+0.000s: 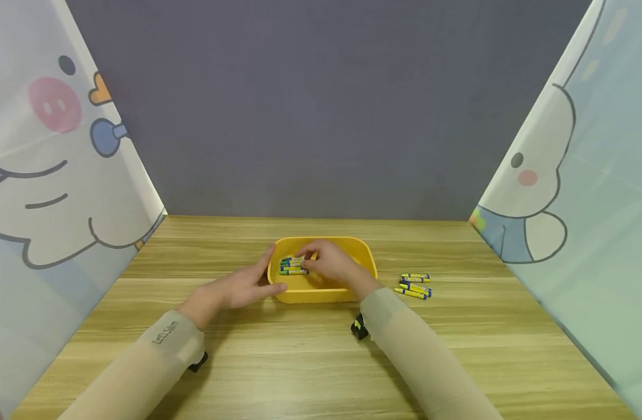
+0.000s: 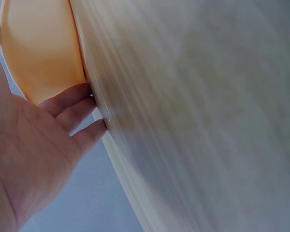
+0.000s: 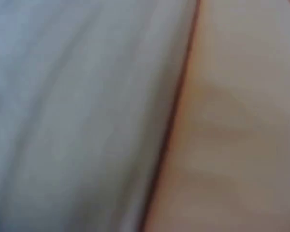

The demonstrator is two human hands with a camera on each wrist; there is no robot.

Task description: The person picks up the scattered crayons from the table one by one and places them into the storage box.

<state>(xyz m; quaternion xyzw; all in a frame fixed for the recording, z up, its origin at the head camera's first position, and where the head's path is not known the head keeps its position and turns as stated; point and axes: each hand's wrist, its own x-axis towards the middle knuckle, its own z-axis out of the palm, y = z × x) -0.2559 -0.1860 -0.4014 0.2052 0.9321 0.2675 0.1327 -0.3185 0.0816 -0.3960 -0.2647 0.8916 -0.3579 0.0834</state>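
A yellow plastic tray (image 1: 321,296) with rounded corners sits on the table. My left hand (image 1: 244,286) is spread against the tray's left end, its thumb by the near rim. In the left wrist view, the left fingers (image 2: 75,111) touch the tray's outer wall (image 2: 43,48) low down, near the tabletop. Inside the tray, several crayons (image 1: 293,272) with yellow wrappers and green or blue tips lie side by side at the left. My right hand (image 1: 328,261) reaches in over the near rim and pinches a crayon at the right end of this row. Its fingertips partly hide that crayon.
Several more yellow-wrapped crayons (image 1: 417,280) lie in a loose group on the wooden table (image 1: 279,361), right of the tray. A dark grey panel (image 1: 321,116) stands behind the table. Printed cartoon sheets flank both sides. The right wrist view is blurred.
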